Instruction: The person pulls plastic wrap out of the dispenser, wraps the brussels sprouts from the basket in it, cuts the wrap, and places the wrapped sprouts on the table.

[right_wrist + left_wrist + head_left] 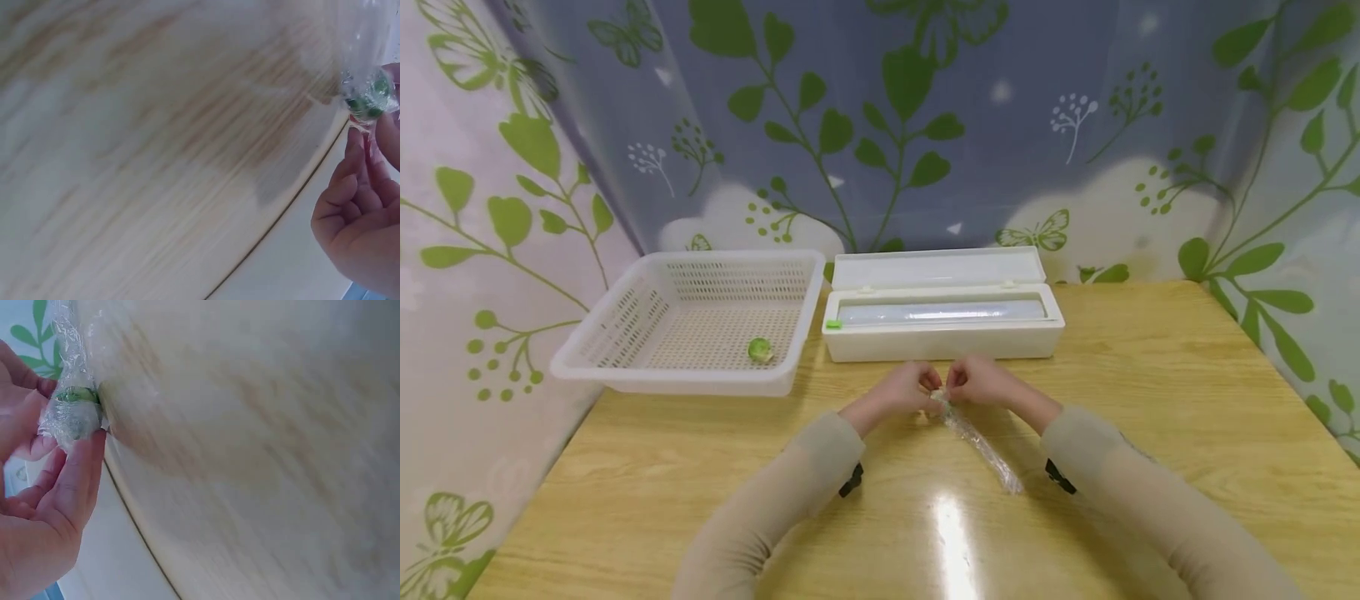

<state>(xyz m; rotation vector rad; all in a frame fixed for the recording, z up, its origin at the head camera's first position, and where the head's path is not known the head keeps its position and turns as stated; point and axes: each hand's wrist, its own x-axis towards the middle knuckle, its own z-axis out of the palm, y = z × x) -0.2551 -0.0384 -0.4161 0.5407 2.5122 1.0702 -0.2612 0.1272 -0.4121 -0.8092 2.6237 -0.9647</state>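
Both hands meet over the table in front of the white box. Between them is a small green-and-white vegetable (77, 395), like a Brussels sprout, wrapped in clear cling film (985, 450). A twisted tail of the film trails from it toward the near right. My left hand (910, 387) holds the wrapped sprout with its fingertips. My right hand (981, 382) pinches the film close beside it; the fingers are bent in the right wrist view. In the head view the fingers mostly hide the sprout.
A white cling film box (943, 342) with its lid raised stands just beyond the hands, a film roll (940, 312) inside and a green slider (833, 324) at its left. Left of it, a white plastic basket (700, 383) contains one green sprout (760, 350). Patterned curtains border the table.
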